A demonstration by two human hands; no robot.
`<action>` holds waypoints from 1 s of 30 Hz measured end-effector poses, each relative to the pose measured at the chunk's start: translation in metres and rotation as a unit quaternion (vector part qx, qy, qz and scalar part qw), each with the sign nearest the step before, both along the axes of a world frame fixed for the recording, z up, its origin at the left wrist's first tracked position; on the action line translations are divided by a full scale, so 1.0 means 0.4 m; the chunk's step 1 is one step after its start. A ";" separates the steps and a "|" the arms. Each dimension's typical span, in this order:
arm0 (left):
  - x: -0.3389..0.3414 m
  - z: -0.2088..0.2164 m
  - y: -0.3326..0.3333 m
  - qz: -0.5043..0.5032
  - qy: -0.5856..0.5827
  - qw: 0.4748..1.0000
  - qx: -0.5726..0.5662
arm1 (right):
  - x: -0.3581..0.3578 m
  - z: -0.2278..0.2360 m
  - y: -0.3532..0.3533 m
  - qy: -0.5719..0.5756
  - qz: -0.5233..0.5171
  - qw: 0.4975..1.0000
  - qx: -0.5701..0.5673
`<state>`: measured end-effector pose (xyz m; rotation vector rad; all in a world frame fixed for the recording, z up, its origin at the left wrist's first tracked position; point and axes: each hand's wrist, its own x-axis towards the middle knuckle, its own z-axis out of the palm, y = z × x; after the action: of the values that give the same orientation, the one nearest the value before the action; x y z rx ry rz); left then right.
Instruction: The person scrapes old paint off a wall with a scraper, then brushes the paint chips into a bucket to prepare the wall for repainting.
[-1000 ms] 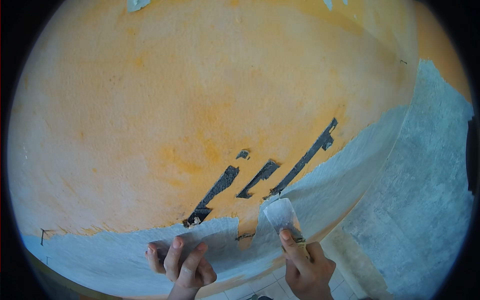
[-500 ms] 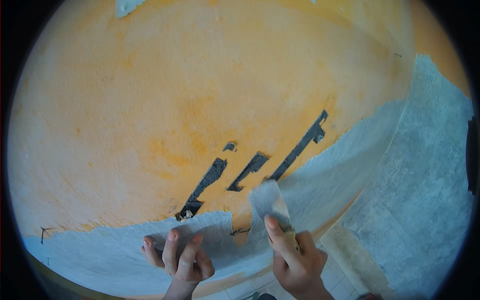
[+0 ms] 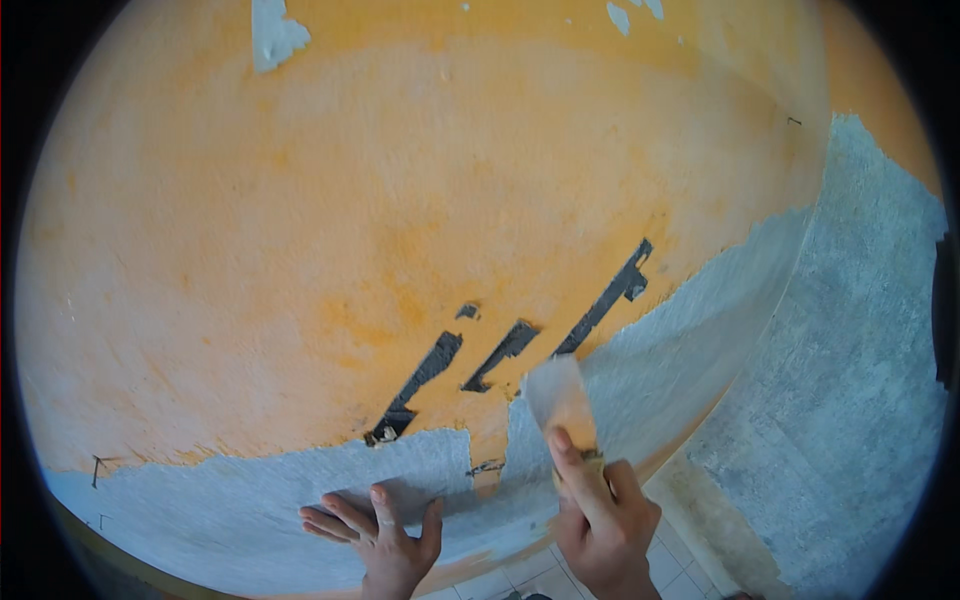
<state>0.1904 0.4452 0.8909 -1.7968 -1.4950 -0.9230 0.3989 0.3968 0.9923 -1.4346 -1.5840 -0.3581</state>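
Note:
My right hand (image 3: 608,515) grips a scraper (image 3: 562,400) by its handle, the index finger stretched along the metal blade. The blade's edge lies against the wall at the lower end of the longest black strip (image 3: 605,300). Fingers spread, my left hand (image 3: 385,530) rests on the grey bared lower part of the wall (image 3: 250,490). Above it, orange paint (image 3: 250,250) covers the wall, with a ragged edge where it meets the grey. Two shorter black strips (image 3: 425,375) (image 3: 505,355) slant across the paint left of the scraper.
An adjoining wall on the right carries a large grey patch (image 3: 790,400) below orange paint. Small nails (image 3: 97,470) (image 3: 794,121) stick out at left and upper right. Pale flaked spots (image 3: 275,38) show near the top. Floor tiles (image 3: 530,572) appear below.
The scraper and my right hand have shifted slightly right. My left hand has moved lower and right, its curled fingers now spread. The view has tilted up a little.

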 end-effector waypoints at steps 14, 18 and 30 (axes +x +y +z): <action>0.005 0.004 0.003 0.020 0.013 1.000 -0.011 | 0.002 0.011 -0.041 -0.025 -0.031 0.999 -0.029; 0.008 0.005 0.003 0.030 0.017 0.999 -0.018 | -0.003 0.006 -0.037 -0.025 -0.029 0.999 -0.016; 0.009 0.009 0.000 0.032 0.014 0.999 -0.025 | -0.003 0.014 -0.043 -0.009 -0.021 1.000 -0.017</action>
<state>0.1939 0.4453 0.8944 -1.7800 -1.5615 -0.8320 0.3976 0.3798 0.9979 -1.4970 -1.5834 -0.3706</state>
